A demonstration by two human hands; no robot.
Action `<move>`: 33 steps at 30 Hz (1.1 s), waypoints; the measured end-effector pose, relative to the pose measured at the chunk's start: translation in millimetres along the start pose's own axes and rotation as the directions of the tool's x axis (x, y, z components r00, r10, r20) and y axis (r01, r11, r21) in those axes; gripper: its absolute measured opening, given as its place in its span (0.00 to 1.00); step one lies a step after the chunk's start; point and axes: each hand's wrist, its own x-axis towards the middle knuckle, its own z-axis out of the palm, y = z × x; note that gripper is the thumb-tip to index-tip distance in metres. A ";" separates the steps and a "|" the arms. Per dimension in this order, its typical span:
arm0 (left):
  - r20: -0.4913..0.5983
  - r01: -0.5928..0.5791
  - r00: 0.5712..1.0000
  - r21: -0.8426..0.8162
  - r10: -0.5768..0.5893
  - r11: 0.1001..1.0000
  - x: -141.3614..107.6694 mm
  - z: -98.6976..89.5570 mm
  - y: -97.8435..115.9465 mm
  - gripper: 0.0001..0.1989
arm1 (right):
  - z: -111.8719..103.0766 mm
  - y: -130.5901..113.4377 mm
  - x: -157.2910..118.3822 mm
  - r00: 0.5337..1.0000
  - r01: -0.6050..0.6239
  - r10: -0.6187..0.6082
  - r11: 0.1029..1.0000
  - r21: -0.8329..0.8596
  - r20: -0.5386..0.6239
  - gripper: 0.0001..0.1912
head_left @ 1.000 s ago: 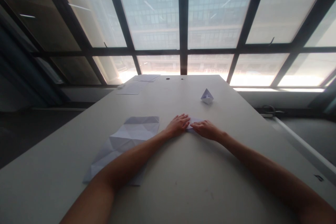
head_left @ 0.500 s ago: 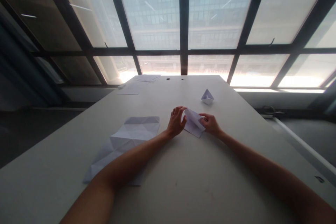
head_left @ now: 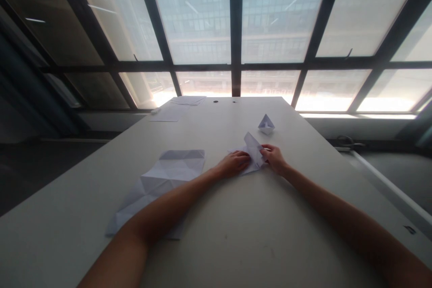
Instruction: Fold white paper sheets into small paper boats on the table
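Note:
A folded piece of white paper [head_left: 254,149] lies on the white table [head_left: 216,216], one flap of it raised. My right hand [head_left: 273,159] pinches the raised flap at its right side. From the left, my left hand [head_left: 234,163] rests on the lower part of the paper, its fingers together and pressing down. Just beyond my right hand stands a small folded paper boat [head_left: 266,124]. Left of my hands lies a large creased sheet [head_left: 173,166], partly covered by my left forearm.
Several flat white sheets [head_left: 170,112] lie at the table's far left. Large windows [head_left: 202,18] with dark frames rise behind the table. A dark curtain [head_left: 30,81] hangs at the left.
My left hand has turned and come down flat onto the paper. The flap in my right hand is now lifted more upright. The boat and the creased sheet have not moved.

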 end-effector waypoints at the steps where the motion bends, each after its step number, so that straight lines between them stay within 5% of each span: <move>1: 0.015 -0.004 1.000 0.001 0.004 1.000 0.0 0.4 -0.1 0.15 | -0.6 0.4 0.8 1.000 -0.005 0.005 1.000 0.012 -0.017 0.22; 11: -0.091 0.304 0.950 0.068 -0.298 0.950 2.8 -1.8 -6.0 0.18 | -8.2 2.2 8.3 0.992 0.033 -0.027 0.998 0.045 -0.127 0.22; 16: -0.142 0.383 0.921 0.160 -0.363 0.910 3.1 -3.6 -7.3 0.15 | -7.0 -2.6 4.1 0.997 -0.006 0.015 0.994 0.109 -0.077 0.19; 20: -0.115 0.339 0.939 0.171 -0.323 0.925 0.7 -0.9 -9.3 0.10 | -6.2 -1.5 3.6 0.999 0.001 0.003 0.998 0.066 -0.052 0.19; 24: 0.041 0.152 0.986 0.158 -0.161 0.976 -3.2 0.8 -10.2 0.22 | -6.5 2.6 8.2 0.994 0.093 -0.095 0.995 -0.041 -0.044 0.20; 28: 0.250 0.070 0.962 0.175 -0.113 0.982 -5.7 -2.2 -8.8 0.28 | -11.6 3.8 13.6 0.999 0.035 -0.036 0.997 -0.064 -0.021 0.21; 31: 0.295 0.069 0.948 0.184 -0.122 0.981 -6.4 -4.7 -6.8 0.32 | -17.0 5.3 16.8 1.000 -0.013 0.013 0.997 -0.070 -0.005 0.21; 33: 0.305 0.063 0.945 0.188 -0.119 0.980 -6.5 -5.5 -5.8 0.33 | -19.6 7.0 17.6 0.996 0.076 -0.083 0.983 -0.165 -0.040 0.18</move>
